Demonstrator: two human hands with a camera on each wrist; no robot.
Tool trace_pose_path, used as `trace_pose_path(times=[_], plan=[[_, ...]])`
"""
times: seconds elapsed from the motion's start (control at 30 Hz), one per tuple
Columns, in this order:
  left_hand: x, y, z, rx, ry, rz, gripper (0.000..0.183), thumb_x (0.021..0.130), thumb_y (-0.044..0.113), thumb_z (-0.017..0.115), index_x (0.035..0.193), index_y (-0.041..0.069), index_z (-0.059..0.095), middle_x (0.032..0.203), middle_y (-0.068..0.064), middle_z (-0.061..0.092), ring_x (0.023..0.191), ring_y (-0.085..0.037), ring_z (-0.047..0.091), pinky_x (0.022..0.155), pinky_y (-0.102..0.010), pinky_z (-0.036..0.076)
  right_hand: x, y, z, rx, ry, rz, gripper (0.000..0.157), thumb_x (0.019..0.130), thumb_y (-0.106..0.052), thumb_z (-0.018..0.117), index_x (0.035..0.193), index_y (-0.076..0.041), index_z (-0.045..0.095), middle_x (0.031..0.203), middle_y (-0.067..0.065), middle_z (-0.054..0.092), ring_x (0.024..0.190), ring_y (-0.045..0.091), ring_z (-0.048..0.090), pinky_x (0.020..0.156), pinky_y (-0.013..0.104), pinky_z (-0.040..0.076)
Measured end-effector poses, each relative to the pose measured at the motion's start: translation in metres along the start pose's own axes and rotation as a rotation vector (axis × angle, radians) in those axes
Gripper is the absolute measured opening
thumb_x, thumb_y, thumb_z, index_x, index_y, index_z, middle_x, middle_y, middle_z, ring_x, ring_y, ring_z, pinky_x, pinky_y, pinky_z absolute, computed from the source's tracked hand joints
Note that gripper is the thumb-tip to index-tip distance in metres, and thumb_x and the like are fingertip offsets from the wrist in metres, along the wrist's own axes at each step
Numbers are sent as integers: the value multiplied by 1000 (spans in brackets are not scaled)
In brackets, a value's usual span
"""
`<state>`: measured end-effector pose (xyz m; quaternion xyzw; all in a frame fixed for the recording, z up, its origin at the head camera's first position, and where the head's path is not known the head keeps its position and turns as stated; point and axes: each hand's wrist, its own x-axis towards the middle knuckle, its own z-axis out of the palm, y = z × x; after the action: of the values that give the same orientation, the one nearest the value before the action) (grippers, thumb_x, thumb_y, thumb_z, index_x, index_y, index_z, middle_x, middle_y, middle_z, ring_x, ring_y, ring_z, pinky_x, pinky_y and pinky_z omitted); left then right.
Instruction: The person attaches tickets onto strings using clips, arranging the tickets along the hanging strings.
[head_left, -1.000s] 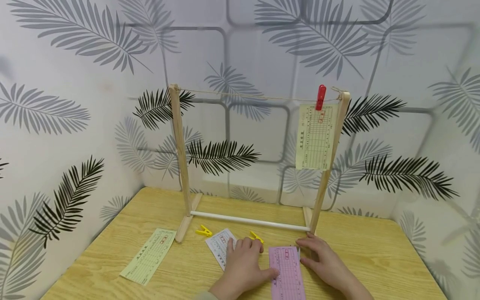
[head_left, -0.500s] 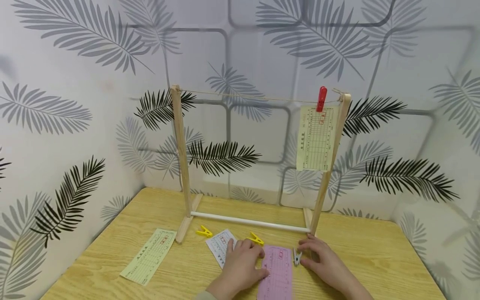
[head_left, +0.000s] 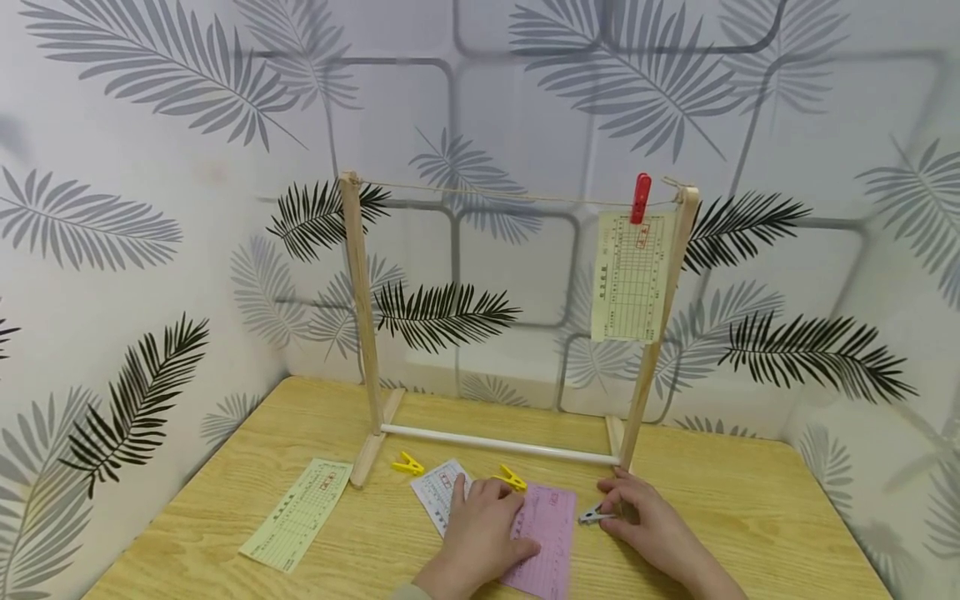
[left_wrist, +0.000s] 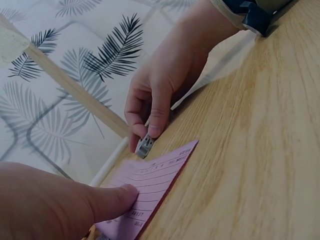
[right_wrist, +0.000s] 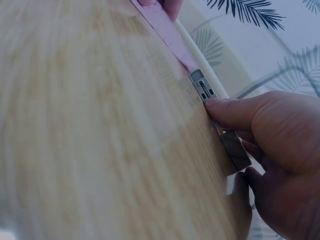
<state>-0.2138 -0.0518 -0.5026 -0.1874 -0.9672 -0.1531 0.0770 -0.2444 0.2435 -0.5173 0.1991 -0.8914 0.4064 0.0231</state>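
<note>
My left hand (head_left: pixel 480 533) pinches a pink printed slip (head_left: pixel 553 533) by its left edge. In the left wrist view the thumb lies across the slip's face; the fingers behind it are hidden. My right hand (head_left: pixel 654 527) holds a grey clothespin (head_left: pixel 594 515) between thumb and fingers, just right of the slip. Seen from the right wrist, the clothespin (right_wrist: pixel 202 85) points at the slip's edge. A white printed slip (head_left: pixel 437 490) lies partly covered by my left hand, and a yellow clothespin (head_left: pixel 513 477) sits just beyond its fingertips.
A wooden frame (head_left: pixel 362 308) stands behind the hands, with a string (head_left: pixel 480 191) across its top and a white bar (head_left: pixel 498 444) low down. A red clothespin (head_left: pixel 641 198) holds a yellow slip (head_left: pixel 633 279) there. Another yellow slip (head_left: pixel 298 517) and yellow clothespin (head_left: pixel 408 463) lie left.
The pink slip has shifted left and turned slightly under my left hand. The grey clothespin, earlier mostly hidden, has come into view and swung from upright to nearly sideways in my right fingers.
</note>
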Motion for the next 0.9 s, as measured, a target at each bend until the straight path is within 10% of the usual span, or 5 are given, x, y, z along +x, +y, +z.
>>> trace_pose_path(times=[0.17, 0.43, 0.9], plan=[[-1, -4, 0, -29, 44, 57, 47, 88, 48, 93, 126, 21, 83, 128, -4, 70, 126, -31, 61, 118, -75, 33, -1, 1, 0, 5, 4, 13, 20, 96, -16, 87, 95, -23, 68, 144, 9, 71, 159, 49, 34, 129, 53, 21], [1, -5, 6, -80, 127, 79, 37, 86, 31, 95, 120, 25, 82, 112, 6, 76, 109, -22, 66, 115, -73, 36, -1, 0, 0, 10, 5, -3, 20, 97, -16, 87, 95, -23, 68, 142, 9, 72, 158, 51, 35, 126, 65, 24], [10, -9, 5, -281, 141, 0, 80, 84, 11, 90, 156, 3, 56, 94, 7, 79, 93, -14, 75, 120, -61, 38, 4, -2, -3, 99, -10, 96, 15, 100, -14, 83, 98, -15, 69, 133, 4, 76, 162, 49, 28, 128, 66, 16]])
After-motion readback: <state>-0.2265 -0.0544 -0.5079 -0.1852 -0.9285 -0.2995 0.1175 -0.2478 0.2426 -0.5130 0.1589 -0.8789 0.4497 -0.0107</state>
